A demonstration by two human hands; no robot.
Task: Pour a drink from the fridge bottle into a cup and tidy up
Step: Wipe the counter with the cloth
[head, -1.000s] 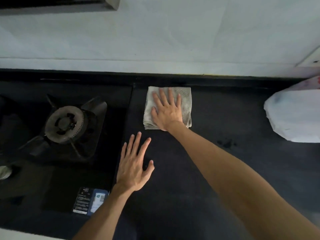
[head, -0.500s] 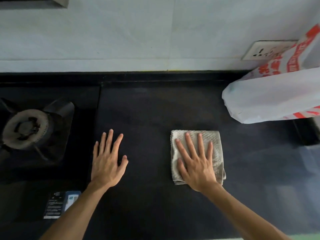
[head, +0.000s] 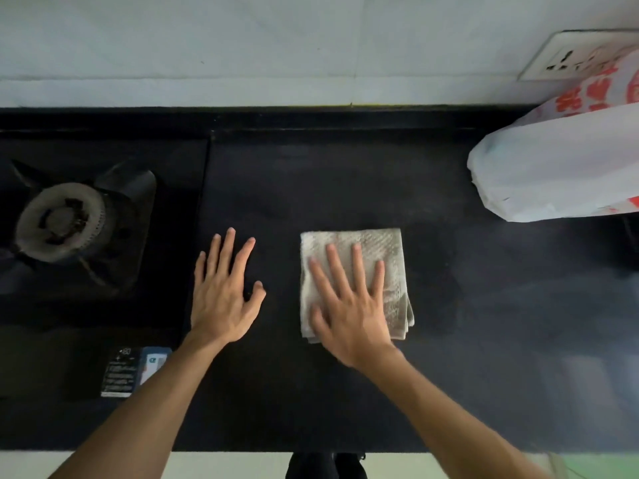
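A folded grey-white cloth (head: 380, 247) lies on the black counter (head: 345, 174), in the middle and toward the front. My right hand (head: 349, 305) presses flat on the cloth with fingers spread, covering its lower left part. My left hand (head: 221, 299) rests flat on the bare counter to the left of the cloth, fingers apart, holding nothing. No bottle or cup is in view.
A gas stove with a round burner (head: 62, 221) sits at the left, with a label sticker (head: 135, 371) on its front. A white plastic bag with red print (head: 560, 167) stands at the right, below a wall socket (head: 581, 53). The counter's front edge runs along the bottom.
My right hand has slid the cloth from the back of the counter beside the stove toward the front. My left hand has stayed flat on the counter.
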